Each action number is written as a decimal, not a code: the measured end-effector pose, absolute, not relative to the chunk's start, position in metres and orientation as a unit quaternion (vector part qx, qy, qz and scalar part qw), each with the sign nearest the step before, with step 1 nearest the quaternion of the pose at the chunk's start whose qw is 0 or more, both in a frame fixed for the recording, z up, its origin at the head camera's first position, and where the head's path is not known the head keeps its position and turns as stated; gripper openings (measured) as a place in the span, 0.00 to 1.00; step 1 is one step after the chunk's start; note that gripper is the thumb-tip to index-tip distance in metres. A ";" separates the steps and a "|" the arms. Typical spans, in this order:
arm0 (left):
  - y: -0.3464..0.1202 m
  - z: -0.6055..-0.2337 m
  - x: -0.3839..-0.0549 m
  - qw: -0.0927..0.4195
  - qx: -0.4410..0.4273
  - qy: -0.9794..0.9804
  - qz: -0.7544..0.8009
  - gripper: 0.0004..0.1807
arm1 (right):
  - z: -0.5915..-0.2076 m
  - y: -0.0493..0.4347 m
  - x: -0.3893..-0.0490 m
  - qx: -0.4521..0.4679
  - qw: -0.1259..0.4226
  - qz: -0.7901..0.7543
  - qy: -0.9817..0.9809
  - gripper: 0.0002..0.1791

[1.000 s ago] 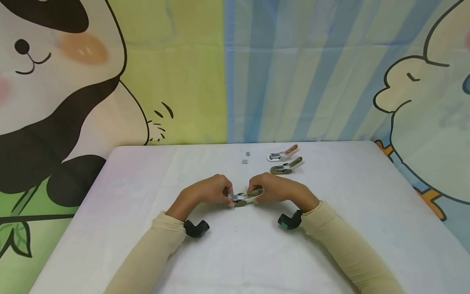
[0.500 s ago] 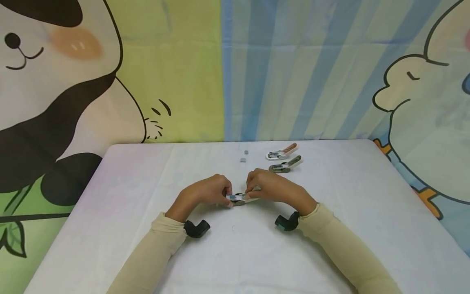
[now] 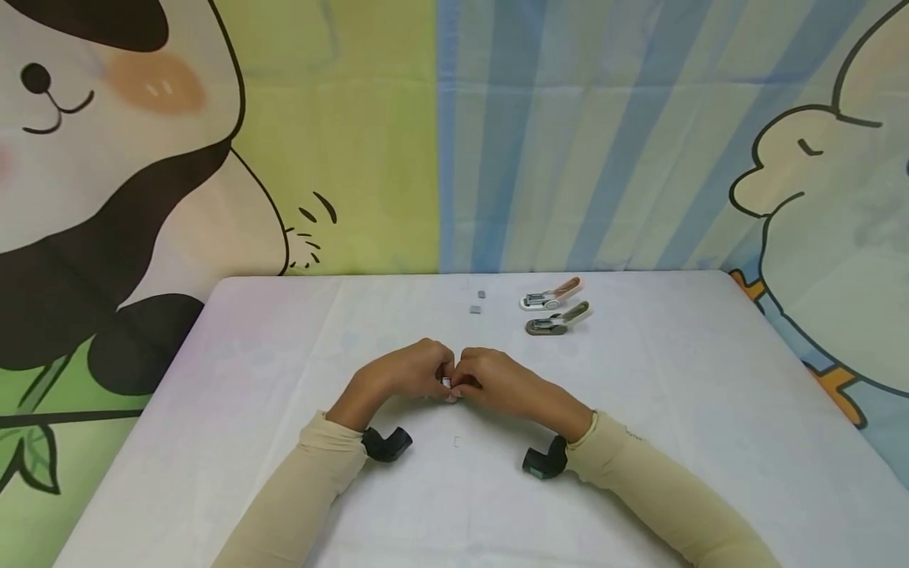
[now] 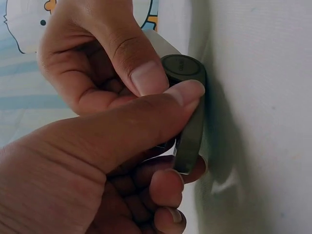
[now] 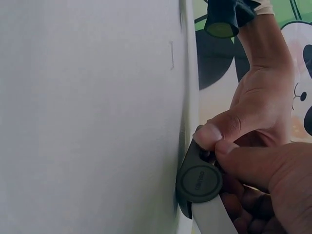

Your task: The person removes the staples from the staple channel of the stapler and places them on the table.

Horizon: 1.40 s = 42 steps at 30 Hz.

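A small dark green stapler with a white arm [image 5: 213,217] and a round pivot sits between both hands, low over the table. In the head view the hands nearly cover it. My left hand [image 3: 412,369] grips its green end, thumb along the side and fingers curled beneath, as the left wrist view shows. My right hand [image 3: 507,385] pinches it beside the pivot, with its thumb tip against the left thumb and its fingers curled behind. Whether the right fingertips also hold staples is hidden.
Two more staplers, one green [image 3: 547,325] and one white and pink [image 3: 543,301], lie with raised arms at the back of the white table [image 3: 284,315]. Two small grey staple strips [image 3: 475,309] lie to their left. A loose staple [image 3: 457,442] lies nearer the front.
My right hand has moved left along the stapler, from its raised arm to beside the left hand, and now covers most of it. The left hand has stayed in place.
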<state>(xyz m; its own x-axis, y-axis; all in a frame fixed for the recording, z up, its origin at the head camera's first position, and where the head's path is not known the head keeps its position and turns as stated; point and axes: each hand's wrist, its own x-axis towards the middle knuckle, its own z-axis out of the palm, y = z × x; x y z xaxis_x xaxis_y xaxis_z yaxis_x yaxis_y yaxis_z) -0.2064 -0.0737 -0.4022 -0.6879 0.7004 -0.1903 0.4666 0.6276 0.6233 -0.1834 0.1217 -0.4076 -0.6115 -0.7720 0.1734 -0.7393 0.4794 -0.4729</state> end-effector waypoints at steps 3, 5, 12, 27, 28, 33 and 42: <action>-0.073 -0.404 -0.207 0.218 0.327 0.876 0.279 0.11 | -0.408 0.123 -0.184 -0.439 0.042 -0.257 0.860 0.04; -0.073 -0.405 -0.206 0.218 0.324 0.877 0.278 0.11 | -0.407 0.124 -0.185 -0.442 0.049 -0.261 0.857 0.04; -0.073 -0.404 -0.206 0.217 0.326 0.876 0.282 0.12 | -0.409 0.126 -0.191 -0.436 0.064 -0.290 0.849 0.04; -0.072 -0.403 -0.205 0.203 0.356 0.868 0.281 0.10 | -0.405 0.119 -0.190 -0.419 0.059 -0.289 0.859 0.04; -0.072 -0.402 -0.204 0.204 0.355 0.868 0.280 0.10 | -0.405 0.118 -0.190 -0.420 0.060 -0.288 0.859 0.04; -0.072 -0.403 -0.205 0.206 0.354 0.868 0.280 0.10 | -0.404 0.117 -0.190 -0.433 0.053 -0.272 0.858 0.04; -0.072 -0.406 -0.207 0.210 0.337 0.874 0.280 0.09 | -0.404 0.118 -0.188 -0.469 0.026 -0.226 0.854 0.04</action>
